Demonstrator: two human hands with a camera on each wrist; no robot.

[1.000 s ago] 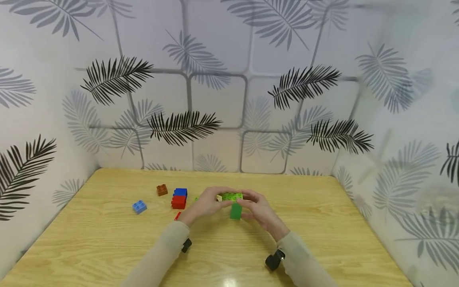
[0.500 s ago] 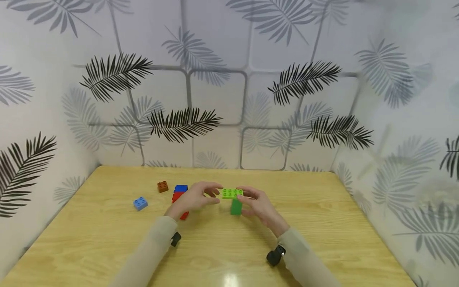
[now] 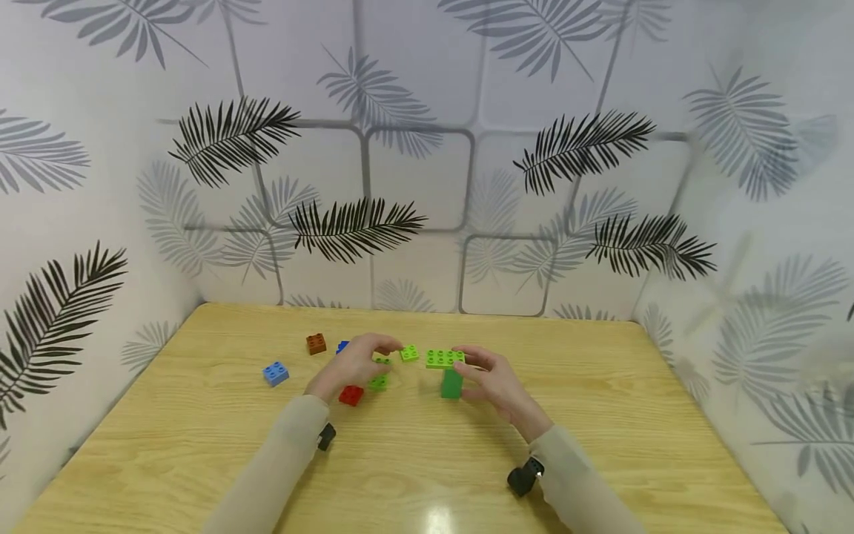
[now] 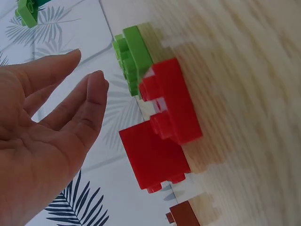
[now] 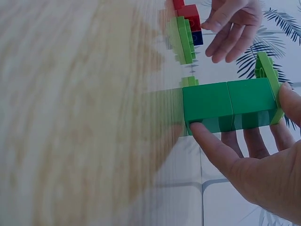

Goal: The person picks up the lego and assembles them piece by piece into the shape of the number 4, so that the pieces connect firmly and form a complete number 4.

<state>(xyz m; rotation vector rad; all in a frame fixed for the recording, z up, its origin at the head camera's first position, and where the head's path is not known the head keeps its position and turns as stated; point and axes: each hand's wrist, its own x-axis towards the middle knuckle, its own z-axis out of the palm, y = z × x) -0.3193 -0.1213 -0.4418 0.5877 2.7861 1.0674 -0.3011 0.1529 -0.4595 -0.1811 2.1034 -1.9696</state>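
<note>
My right hand (image 3: 494, 382) grips a stack of two dark green blocks (image 5: 230, 106), thumb and fingers on its sides. A long lime green brick (image 3: 445, 360) lies across the top of that stack and juts out to the left. My left hand (image 3: 356, 367) hovers with nothing in it, fingers loosely bent. Below it are a lime brick (image 3: 378, 382) with studs and a red brick (image 3: 351, 395). A small lime brick (image 3: 409, 353) lies just beyond its fingertips. In the left wrist view a red block (image 4: 153, 155) also shows beside the hand.
A light blue brick (image 3: 276, 374) and a brown brick (image 3: 316, 343) lie farther left on the wooden table (image 3: 427, 452). A dark blue brick (image 3: 342, 346) is partly hidden behind my left hand. A patterned wall (image 3: 414, 267) closes off the table's back.
My left hand has come away from the green stack and moved left over the loose bricks. My right hand keeps hold of the stack. The head view has shifted slightly.
</note>
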